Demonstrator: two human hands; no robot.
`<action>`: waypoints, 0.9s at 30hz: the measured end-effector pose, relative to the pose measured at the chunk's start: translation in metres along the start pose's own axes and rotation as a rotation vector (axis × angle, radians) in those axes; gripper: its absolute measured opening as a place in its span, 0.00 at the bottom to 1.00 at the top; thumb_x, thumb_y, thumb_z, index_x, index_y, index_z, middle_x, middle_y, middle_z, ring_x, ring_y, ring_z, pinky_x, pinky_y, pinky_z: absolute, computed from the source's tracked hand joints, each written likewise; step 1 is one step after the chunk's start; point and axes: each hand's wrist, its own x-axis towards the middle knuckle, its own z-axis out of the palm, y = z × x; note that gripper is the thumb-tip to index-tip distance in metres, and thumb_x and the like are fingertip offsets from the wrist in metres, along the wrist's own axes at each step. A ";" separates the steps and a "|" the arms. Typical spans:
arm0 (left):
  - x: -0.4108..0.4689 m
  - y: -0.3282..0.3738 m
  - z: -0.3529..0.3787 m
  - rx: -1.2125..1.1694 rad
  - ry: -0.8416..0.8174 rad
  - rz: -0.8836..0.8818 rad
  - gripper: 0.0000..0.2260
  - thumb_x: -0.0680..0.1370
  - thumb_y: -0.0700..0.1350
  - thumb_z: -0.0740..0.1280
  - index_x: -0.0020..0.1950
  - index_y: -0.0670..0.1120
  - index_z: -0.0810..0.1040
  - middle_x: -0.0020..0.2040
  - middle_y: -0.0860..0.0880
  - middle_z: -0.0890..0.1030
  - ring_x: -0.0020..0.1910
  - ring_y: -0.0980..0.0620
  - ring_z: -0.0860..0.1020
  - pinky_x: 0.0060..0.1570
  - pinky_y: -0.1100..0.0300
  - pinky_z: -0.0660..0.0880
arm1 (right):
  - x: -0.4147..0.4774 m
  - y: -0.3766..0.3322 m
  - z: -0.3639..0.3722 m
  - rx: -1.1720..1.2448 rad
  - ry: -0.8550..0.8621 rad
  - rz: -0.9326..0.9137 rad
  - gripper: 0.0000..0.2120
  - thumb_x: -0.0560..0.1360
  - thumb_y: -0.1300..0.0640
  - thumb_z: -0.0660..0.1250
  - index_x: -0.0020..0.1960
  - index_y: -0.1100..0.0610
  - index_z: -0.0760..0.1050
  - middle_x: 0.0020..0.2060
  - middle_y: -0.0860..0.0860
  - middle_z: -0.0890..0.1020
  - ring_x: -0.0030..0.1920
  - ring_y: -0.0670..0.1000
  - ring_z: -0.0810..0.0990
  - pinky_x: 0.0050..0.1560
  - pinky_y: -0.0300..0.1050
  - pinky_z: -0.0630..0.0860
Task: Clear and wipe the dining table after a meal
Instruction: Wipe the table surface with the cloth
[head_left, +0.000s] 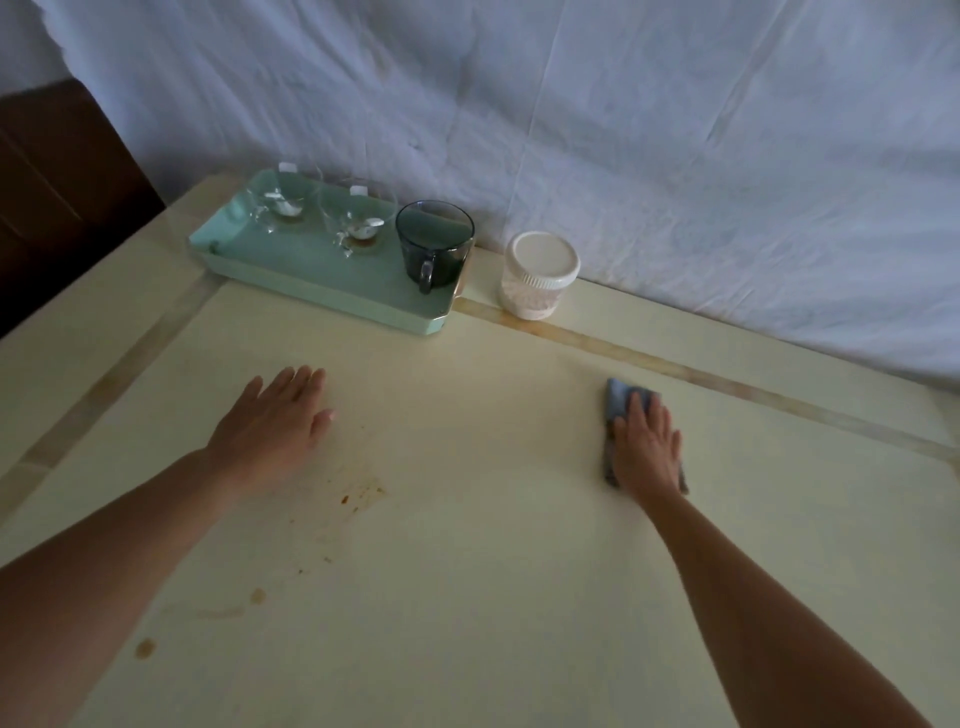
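Observation:
My right hand (647, 447) lies flat on a blue-grey cloth (619, 401), pressing it against the cream table (467, 571) at the right. My left hand (275, 423) rests flat on the table at the left, fingers apart, holding nothing. Brown stains (363, 493) mark the surface just below my left hand, with more spots (257, 596) nearer the left edge. A mint green tray (332, 288) at the back carries two clear glass cups (283, 205) (356, 221) and a dark glass mug (434, 241).
A white-lidded jar (537, 275) stands to the right of the tray, against a white sheet (623, 130) that hangs behind the table. A dark wooden piece of furniture (57, 197) is at the far left.

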 end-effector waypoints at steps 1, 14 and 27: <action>0.004 0.001 0.000 0.000 -0.012 -0.003 0.26 0.82 0.53 0.45 0.77 0.44 0.46 0.78 0.46 0.51 0.77 0.49 0.50 0.75 0.51 0.48 | 0.009 0.007 -0.004 0.014 0.022 0.074 0.25 0.82 0.52 0.47 0.77 0.57 0.48 0.77 0.57 0.47 0.76 0.56 0.46 0.74 0.57 0.45; 0.024 0.002 0.003 0.020 0.046 -0.001 0.24 0.82 0.51 0.44 0.76 0.42 0.56 0.76 0.44 0.60 0.75 0.50 0.60 0.73 0.55 0.53 | 0.061 -0.110 0.018 -0.040 -0.020 -0.279 0.24 0.81 0.53 0.48 0.76 0.53 0.50 0.77 0.54 0.48 0.77 0.53 0.45 0.75 0.53 0.44; 0.025 -0.003 0.003 -0.080 0.034 -0.041 0.22 0.82 0.45 0.48 0.76 0.43 0.56 0.77 0.46 0.59 0.75 0.51 0.59 0.73 0.56 0.52 | -0.049 -0.169 0.052 -0.043 -0.221 -0.939 0.24 0.81 0.53 0.52 0.76 0.48 0.52 0.77 0.46 0.51 0.77 0.47 0.47 0.74 0.48 0.41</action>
